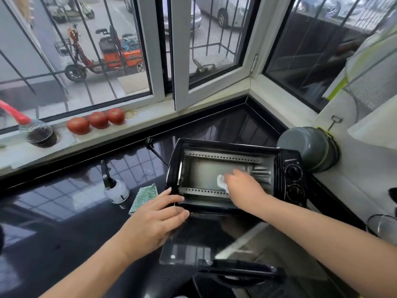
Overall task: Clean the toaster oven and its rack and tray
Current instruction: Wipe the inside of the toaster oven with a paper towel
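Reading hands first, then everything else relative to them.
Right hand: we see the arm reach in from the lower right, wrist over the front edge of the opening, hand down inside the cavity. Fingers curl over a white cloth and press it to the cavity's inner surface; motion blur hides the fingertips.
White cloth: bunched, sticking out on the left side of the right hand's knuckles, touching the metal under it.
Left hand: forearm comes in from the lower left. Fingers are straight and close together, laid flat on the near left corner of the oven frame, thumb tucked toward the counter side. We read it as bracing, gripping nothing.
Toaster oven: black, tipped on its back so the opening faces up. Right hand is inside it, left hand rests on its near left corner. Two control knobs sit just right of the right hand.
Door: glass, swung open toward us, lying flat just below both hands.
Power cord: leaves the oven's far left corner, beyond the left hand.
Spray bottle: upright on the black counter, left of the left hand, apart from it.
Green striped cloth: between the spray bottle and the left hand, near the fingertips, not touching.
Grey pot: lies on its side beyond the oven's far right corner.
Three tomatoes: on the sill, well beyond the left hand.
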Motion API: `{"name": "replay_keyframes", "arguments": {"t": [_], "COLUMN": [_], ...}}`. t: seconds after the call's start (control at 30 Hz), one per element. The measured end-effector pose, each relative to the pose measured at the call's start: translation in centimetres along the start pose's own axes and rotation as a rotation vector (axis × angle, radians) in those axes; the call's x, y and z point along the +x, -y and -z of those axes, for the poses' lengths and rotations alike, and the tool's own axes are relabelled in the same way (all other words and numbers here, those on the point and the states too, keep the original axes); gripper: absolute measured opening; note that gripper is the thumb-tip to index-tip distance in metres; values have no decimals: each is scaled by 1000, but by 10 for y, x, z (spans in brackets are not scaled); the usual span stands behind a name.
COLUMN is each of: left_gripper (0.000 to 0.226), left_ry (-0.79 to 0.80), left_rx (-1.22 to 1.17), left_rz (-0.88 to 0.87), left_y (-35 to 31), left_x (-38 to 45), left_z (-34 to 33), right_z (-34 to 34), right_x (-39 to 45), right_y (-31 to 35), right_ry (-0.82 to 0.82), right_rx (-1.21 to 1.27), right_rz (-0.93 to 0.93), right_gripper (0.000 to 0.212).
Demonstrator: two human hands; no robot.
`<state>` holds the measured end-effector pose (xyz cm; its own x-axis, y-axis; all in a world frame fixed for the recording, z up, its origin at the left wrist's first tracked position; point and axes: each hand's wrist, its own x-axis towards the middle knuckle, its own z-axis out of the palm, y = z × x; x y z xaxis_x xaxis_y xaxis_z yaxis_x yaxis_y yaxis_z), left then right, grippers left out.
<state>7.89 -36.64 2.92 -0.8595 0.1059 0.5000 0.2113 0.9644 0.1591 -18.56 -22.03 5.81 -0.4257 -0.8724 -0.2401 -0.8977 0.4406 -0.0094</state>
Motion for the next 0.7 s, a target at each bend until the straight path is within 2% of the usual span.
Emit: {"name": "replay_keyframes", "arguments": {"t": [0.07, 0.23, 0.4, 0.47, 0.6, 0.7], "left_gripper": [21, 33, 47, 50, 62, 51], "left_ry": [18, 79, 140, 171, 247, 283], "left_rx": [15, 45, 101, 121, 135, 99], "left_rz": [-35, -73, -105, -110, -72, -55], "left_y": [1, 5, 6, 7, 16, 24], "left_x": [3, -2, -7, -6, 6, 19], "left_z": [2, 3, 2, 4, 12, 19], "right_z": [-7, -23, -42, -51, -54, -36], "right_x": [22, 66, 82, 88, 98, 101], "right_y": [-4, -23, -27, -24, -20, -27], "right_ry": [55, 373, 413, 442, 692, 788], "right_rx": [-9, 3, 4, 28, 74, 126], "right_rz": [-110, -310, -450, -466, -368, -336], "right_gripper": [33, 37, 37, 38, 45, 33]}}
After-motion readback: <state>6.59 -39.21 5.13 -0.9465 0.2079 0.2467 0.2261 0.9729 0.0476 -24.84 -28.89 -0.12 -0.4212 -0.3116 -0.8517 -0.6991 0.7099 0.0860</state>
